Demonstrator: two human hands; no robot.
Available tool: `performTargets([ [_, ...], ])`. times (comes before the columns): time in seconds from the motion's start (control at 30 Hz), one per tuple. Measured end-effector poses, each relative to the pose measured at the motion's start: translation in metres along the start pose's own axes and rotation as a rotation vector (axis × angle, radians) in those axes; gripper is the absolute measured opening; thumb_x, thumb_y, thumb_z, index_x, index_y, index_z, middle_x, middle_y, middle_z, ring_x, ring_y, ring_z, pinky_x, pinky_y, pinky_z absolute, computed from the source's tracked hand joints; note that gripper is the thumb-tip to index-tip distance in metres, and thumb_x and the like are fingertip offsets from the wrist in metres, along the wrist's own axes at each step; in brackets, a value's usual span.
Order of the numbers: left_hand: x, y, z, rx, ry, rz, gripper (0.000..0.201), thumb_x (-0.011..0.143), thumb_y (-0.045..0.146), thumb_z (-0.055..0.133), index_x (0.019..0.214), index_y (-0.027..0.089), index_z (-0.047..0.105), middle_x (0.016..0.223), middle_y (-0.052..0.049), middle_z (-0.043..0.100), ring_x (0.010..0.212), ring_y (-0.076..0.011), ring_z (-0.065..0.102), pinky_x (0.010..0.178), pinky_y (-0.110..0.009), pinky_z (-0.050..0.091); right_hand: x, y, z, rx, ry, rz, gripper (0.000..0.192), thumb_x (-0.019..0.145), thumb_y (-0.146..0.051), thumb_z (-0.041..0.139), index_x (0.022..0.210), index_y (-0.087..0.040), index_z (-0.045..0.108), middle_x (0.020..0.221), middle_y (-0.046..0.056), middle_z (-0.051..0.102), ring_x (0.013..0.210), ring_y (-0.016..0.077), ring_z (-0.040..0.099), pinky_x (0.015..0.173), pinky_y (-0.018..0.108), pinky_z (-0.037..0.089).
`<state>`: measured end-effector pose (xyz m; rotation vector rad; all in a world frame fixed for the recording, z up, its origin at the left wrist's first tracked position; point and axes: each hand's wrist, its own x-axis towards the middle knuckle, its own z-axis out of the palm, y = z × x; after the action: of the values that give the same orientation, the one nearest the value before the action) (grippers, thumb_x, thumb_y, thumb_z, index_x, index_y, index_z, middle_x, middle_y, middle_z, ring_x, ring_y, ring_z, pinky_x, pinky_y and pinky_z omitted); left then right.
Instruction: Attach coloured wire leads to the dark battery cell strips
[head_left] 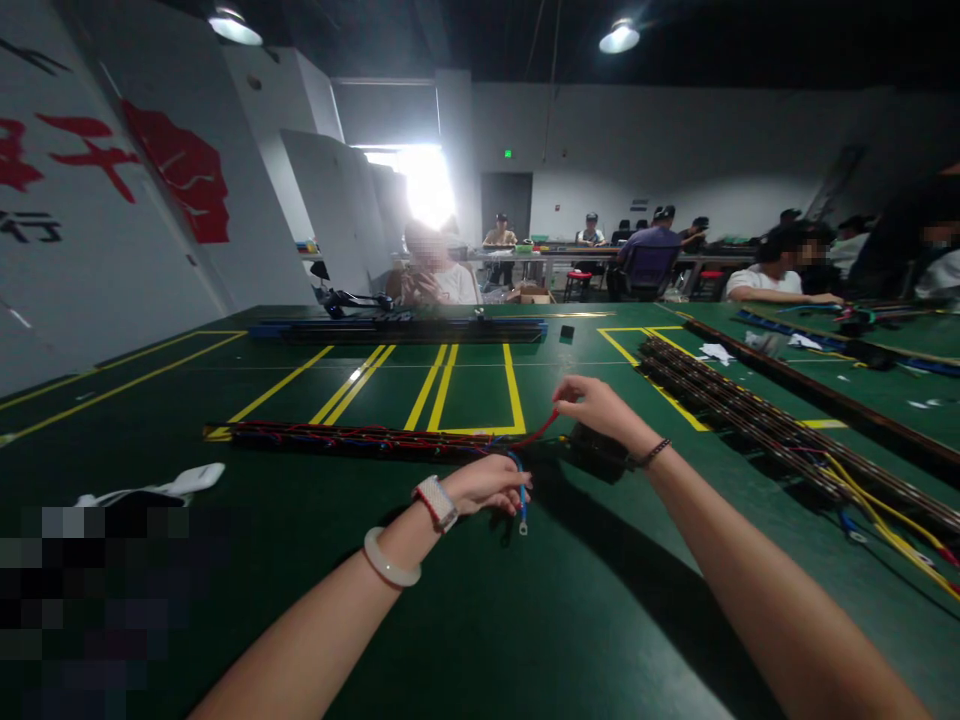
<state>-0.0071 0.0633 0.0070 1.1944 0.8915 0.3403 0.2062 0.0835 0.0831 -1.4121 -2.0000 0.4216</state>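
Note:
A long dark rail (337, 438) lies crosswise in front of me, with thin red and blue wires running along it. At its right end my right hand (600, 405) is raised, thumb and fingers pinching a red cable (538, 432). My left hand (491, 484) is lower and closer, its fingers closed around a short blue cable (522, 490). A metal ring terminal (523, 529) hangs from the blue cable's lower end. Beneath my right wrist sits a black block-shaped part (596, 455), partly hidden by the hand.
The green table (360, 620) carries yellow tape outlines (516, 390). To the right lies a bundle of dark rails (750, 430) with yellow cables (874, 500). A blue-ended rail (450, 330) lies at the back, and a white object (199, 478) at left. Several people sit beyond.

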Motion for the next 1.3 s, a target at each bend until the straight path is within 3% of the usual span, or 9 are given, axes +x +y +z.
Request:
performTargets([
  [0.07, 0.0, 0.0, -0.001, -0.019, -0.027, 0.009, 0.023, 0.078, 0.031, 0.065, 0.075, 0.01, 0.057, 0.07, -0.006, 0.064, 0.053, -0.0077, 0.057, 0.052, -0.02, 0.045, 0.0, 0.01, -0.008, 0.025, -0.101, 0.016, 0.015, 0.074, -0.016, 0.057, 0.089, -0.016, 0.061, 0.082, 0.004, 0.067, 0.076, 0.0151, 0.061, 0.073, 0.027, 0.047],
  [0.2, -0.003, 0.003, 0.0, -0.086, -0.057, 0.015, 0.019, 0.08, 0.027, 0.063, 0.076, 0.009, 0.059, 0.072, -0.006, 0.065, 0.056, -0.0081, 0.058, 0.053, -0.019, 0.043, -0.005, 0.026, -0.016, 0.064, -0.288, -0.003, 0.052, 0.071, -0.02, 0.064, 0.121, -0.018, 0.052, 0.106, 0.006, 0.065, 0.096, 0.0174, 0.06, 0.086, 0.032, 0.046],
  [0.37, -0.003, 0.004, 0.004, -0.214, -0.058, 0.009, 0.017, 0.083, 0.024, 0.06, 0.077, 0.009, 0.06, 0.071, -0.006, 0.064, 0.057, -0.0071, 0.057, 0.056, -0.019, 0.042, -0.012, 0.035, -0.01, -0.092, -0.569, 0.02, 0.07, 0.062, -0.039, 0.073, 0.127, -0.023, 0.051, 0.123, 0.006, 0.058, 0.105, 0.0208, 0.057, 0.089, 0.031, 0.044],
  [0.5, -0.002, 0.004, 0.008, -0.266, -0.054, 0.015, 0.017, 0.085, 0.025, 0.058, 0.077, 0.009, 0.058, 0.071, -0.006, 0.064, 0.056, -0.0075, 0.057, 0.056, -0.019, 0.043, -0.011, 0.028, 0.006, -0.409, -0.541, -0.004, 0.071, 0.048, -0.047, 0.079, 0.112, -0.021, 0.062, 0.113, 0.008, 0.063, 0.107, 0.0289, 0.055, 0.097, 0.042, 0.036],
  [0.6, 0.0, 0.002, 0.011, -0.268, -0.048, 0.027, 0.015, 0.087, 0.023, 0.055, 0.083, 0.008, 0.058, 0.075, -0.007, 0.065, 0.055, -0.0074, 0.057, 0.054, -0.018, 0.043, -0.011, 0.017, 0.01, -0.504, -0.564, -0.041, 0.062, 0.047, -0.046, 0.08, 0.102, -0.021, 0.064, 0.099, 0.007, 0.066, 0.101, 0.0286, 0.057, 0.095, 0.042, 0.035],
  [0.83, 0.003, -0.004, 0.016, -0.362, -0.057, 0.073, 0.015, 0.086, 0.024, 0.056, 0.09, 0.009, 0.06, 0.067, -0.004, 0.063, 0.056, -0.0091, 0.058, 0.054, -0.019, 0.043, -0.021, -0.012, 0.002, -0.47, -0.562, -0.039, 0.041, 0.052, -0.033, 0.079, 0.089, -0.022, 0.063, 0.084, 0.003, 0.066, 0.075, 0.0202, 0.06, 0.06, 0.026, 0.042],
  [0.97, 0.003, -0.003, 0.023, -0.367, -0.042, 0.08, 0.013, 0.082, 0.023, 0.061, 0.083, 0.01, 0.062, 0.065, -0.002, 0.062, 0.052, -0.0069, 0.053, 0.051, -0.018, 0.039, -0.027, -0.024, 0.005, -0.474, -0.562, -0.05, 0.04, 0.052, -0.032, 0.078, 0.087, -0.02, 0.062, 0.078, 0.003, 0.065, 0.068, 0.0181, 0.059, 0.05, 0.024, 0.036],
  [1.17, 0.012, -0.002, 0.039, -0.302, 0.106, 0.101, 0.017, 0.079, 0.02, 0.06, 0.065, 0.012, 0.055, 0.052, 0.002, 0.052, 0.043, -0.0044, 0.042, 0.042, -0.018, 0.025, -0.035, -0.04, 0.013, -0.574, -0.641, -0.077, 0.048, 0.058, -0.032, 0.076, 0.098, -0.014, 0.057, 0.084, 0.009, 0.067, 0.067, 0.0189, 0.061, 0.047, 0.023, 0.034],
  [1.3, 0.012, -0.001, 0.043, -0.292, 0.094, 0.084, 0.02, 0.08, 0.024, 0.06, 0.066, 0.013, 0.053, 0.052, 0.003, 0.049, 0.041, -0.0035, 0.04, 0.039, -0.017, 0.022, -0.035, -0.042, 0.01, -0.567, -0.68, -0.063, 0.058, 0.059, -0.048, 0.075, 0.102, -0.014, 0.056, 0.087, 0.009, 0.067, 0.068, 0.0187, 0.06, 0.048, 0.023, 0.035],
])
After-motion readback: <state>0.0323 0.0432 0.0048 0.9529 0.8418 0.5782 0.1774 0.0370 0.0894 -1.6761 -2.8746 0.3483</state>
